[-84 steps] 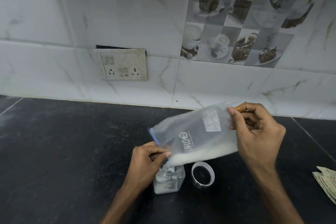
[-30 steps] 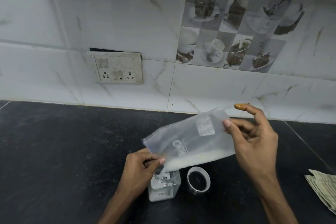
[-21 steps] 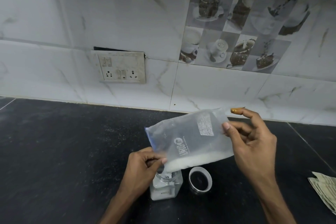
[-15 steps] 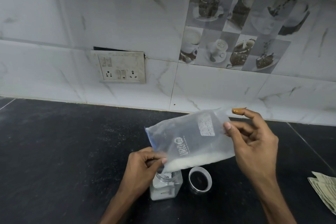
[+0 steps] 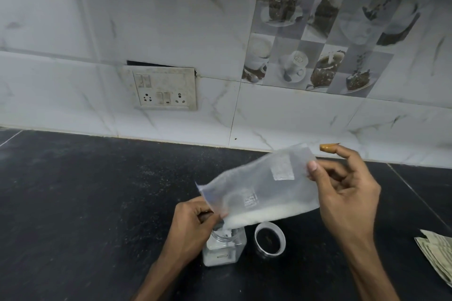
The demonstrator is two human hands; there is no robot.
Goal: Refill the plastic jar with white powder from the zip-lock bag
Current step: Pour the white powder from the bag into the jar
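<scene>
Low in the frame, just right of centre, the bag (image 5: 264, 186) is tilting with its open corner down over the jar (image 5: 223, 247). The left hand (image 5: 193, 225) is pinching that lower corner at the jar's mouth; the right hand (image 5: 347, 198) is gripping the raised end. Powder (image 5: 264, 215) is lying along the bag's low edge and seems to be spilling in, though blur hides the stream. The lid (image 5: 269, 239) is lying just right of the jar on the counter (image 5: 85, 203).
</scene>
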